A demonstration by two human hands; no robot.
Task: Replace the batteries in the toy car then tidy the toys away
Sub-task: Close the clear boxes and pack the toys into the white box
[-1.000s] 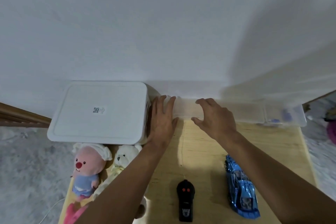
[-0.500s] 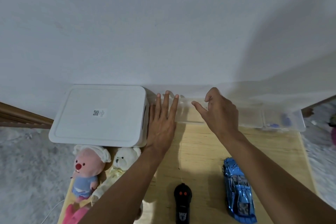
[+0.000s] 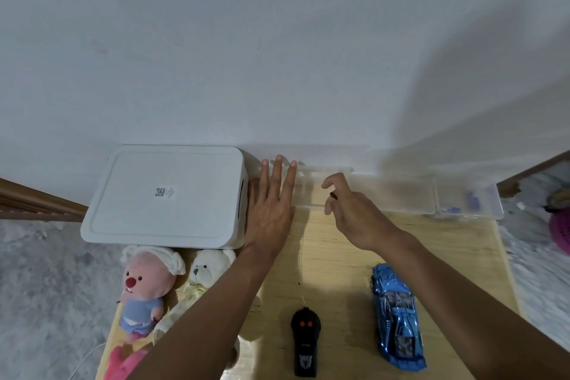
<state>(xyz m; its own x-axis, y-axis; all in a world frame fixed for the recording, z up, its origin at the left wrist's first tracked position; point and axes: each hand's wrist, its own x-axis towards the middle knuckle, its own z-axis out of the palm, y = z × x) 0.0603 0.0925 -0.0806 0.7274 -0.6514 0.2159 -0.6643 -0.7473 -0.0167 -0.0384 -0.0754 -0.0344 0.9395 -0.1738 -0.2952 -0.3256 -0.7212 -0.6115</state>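
The blue toy car (image 3: 396,315) lies on the wooden table (image 3: 339,256) at the near right, with the black remote control (image 3: 305,339) to its left. A long clear plastic box (image 3: 388,194) runs along the wall at the back. My left hand (image 3: 271,213) lies flat with fingers straight on the clear box's left end, right beside the white lidded storage box (image 3: 166,197). My right hand (image 3: 354,213) hovers just above the clear box's front edge, fingers loosely curled and apart, with nothing clearly held. My arms hide part of the table.
A pink plush (image 3: 145,287) and a white bear plush (image 3: 209,271) sit in front of the white box, with another pink toy (image 3: 123,361) at the near left corner. Small blue items lie in the clear box's right end (image 3: 472,200). Grey carpet surrounds the table.
My right hand has come off the top of the clear box and drawn back slightly with its fingers curling. My left hand has stayed flat at the box's left end.
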